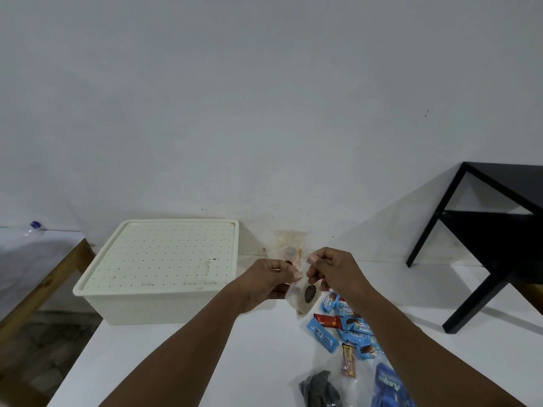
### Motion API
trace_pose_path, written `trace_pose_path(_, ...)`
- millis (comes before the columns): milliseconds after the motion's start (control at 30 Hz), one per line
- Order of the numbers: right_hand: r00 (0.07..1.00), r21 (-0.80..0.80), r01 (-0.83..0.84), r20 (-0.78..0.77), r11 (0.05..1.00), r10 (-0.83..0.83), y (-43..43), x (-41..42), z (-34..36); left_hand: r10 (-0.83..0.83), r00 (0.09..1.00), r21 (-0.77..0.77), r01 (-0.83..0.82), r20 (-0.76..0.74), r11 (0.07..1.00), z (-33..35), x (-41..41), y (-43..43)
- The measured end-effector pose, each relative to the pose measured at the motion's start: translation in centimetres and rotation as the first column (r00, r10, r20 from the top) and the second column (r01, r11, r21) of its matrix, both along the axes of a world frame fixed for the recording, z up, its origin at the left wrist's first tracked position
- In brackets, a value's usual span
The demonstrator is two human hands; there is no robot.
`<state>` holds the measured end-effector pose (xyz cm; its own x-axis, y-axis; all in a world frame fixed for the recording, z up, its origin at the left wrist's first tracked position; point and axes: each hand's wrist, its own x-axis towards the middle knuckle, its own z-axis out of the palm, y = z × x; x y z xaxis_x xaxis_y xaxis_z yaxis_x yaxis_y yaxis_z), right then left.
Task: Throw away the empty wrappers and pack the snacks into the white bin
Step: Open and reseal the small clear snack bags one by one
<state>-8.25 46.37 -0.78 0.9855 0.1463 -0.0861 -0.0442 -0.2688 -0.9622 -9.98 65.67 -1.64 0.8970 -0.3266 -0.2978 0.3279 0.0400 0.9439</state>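
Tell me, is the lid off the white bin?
No, the dotted lid sits flat on the white bin, closing it, while the left hand and right hand pinch a clear bag beside it.

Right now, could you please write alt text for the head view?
The left hand and right hand pinch a clear bag above a white table. A lidded white bin sits left; blue snack packets lie right.

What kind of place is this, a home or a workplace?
Probably a plain room, home or workplace unclear: bare white wall, white table with snack packets and a lidded white bin, and a black side table.
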Motion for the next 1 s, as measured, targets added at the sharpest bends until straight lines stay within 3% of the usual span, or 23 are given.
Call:
trace_pose_path(433, 0.996, 0.057, 0.083, -0.041, 0.995, -0.081, 0.6, 0.0, -0.4, 0.037, 0.999, 0.040, -0.038, 0.027, 0.998, -0.8, -0.1, -0.5)
trace_pose_path(733, 0.975, 0.215, 0.201, -0.139, 0.956, -0.174, 0.4, 0.2, -0.7, 0.087, 0.996, -0.059, -0.088, -0.019, 0.994, -1.9, 0.3, 0.0)
trace_pose_path(1000, 0.962, 0.264, 0.250, -0.179, 0.932, -0.208, 1.1, 0.3, -0.4, 0.196, 0.908, 0.265, -0.305, 0.371, 0.915, -1.8, 0.4, -2.0)
